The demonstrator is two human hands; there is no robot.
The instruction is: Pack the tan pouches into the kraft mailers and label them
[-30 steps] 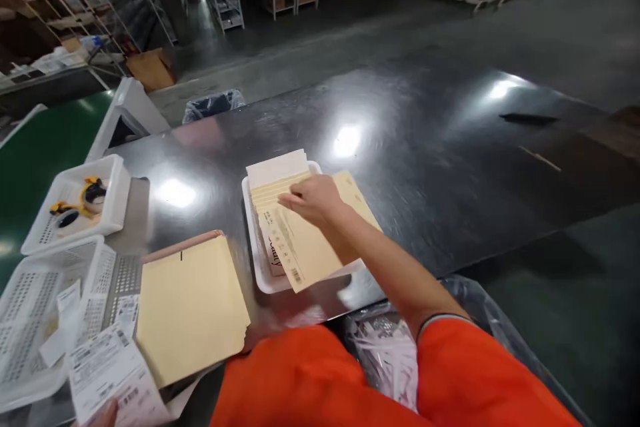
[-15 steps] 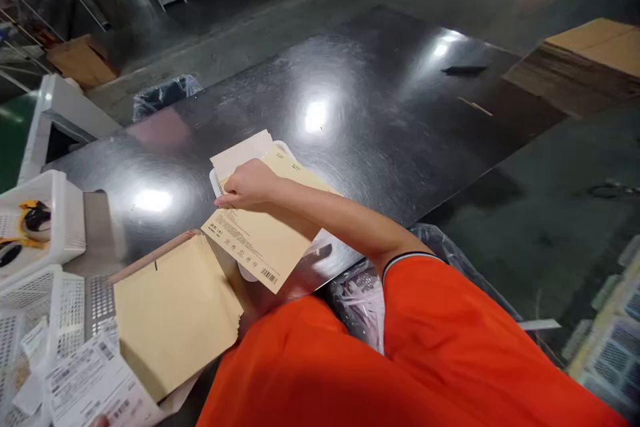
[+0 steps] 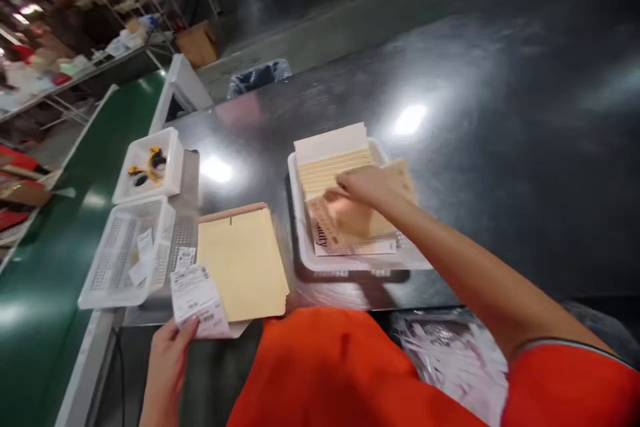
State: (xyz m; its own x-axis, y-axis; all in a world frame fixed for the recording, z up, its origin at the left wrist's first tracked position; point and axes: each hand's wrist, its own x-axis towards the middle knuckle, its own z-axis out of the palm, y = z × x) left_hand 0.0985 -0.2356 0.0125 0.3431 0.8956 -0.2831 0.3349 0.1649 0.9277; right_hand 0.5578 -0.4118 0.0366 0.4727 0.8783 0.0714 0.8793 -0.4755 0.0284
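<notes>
My left hand [image 3: 167, 353] pinches printed shipping labels [image 3: 196, 300] at the table's front edge. They overlap the lower left corner of a stack of flat cream paper pieces [image 3: 243, 263], which has a brown strip along its top. My right hand [image 3: 365, 187] is over a white plastic basket [image 3: 295, 203], its fingers closed on a cream printed sheet [image 3: 345, 220] that is smeared by motion. Under it in the basket lie a row of overlapping cream pieces [image 3: 333, 170], a white sheet [image 3: 333, 140] and a white piece with black lettering [image 3: 357, 247].
To the left stand a white basket with yellow-and-black tape dispensers [image 3: 150, 167] and a white basket with paper scraps [image 3: 120, 267]. Beyond them runs a green conveyor belt [image 3: 55, 287]. A plastic-lined bin [image 3: 450, 353] is below the table's front edge.
The view has swung left. The cream printed sheet in my right hand, earlier flat across the basket, is now tilted and blurred over it. My left hand with the labels has come into fuller view.
</notes>
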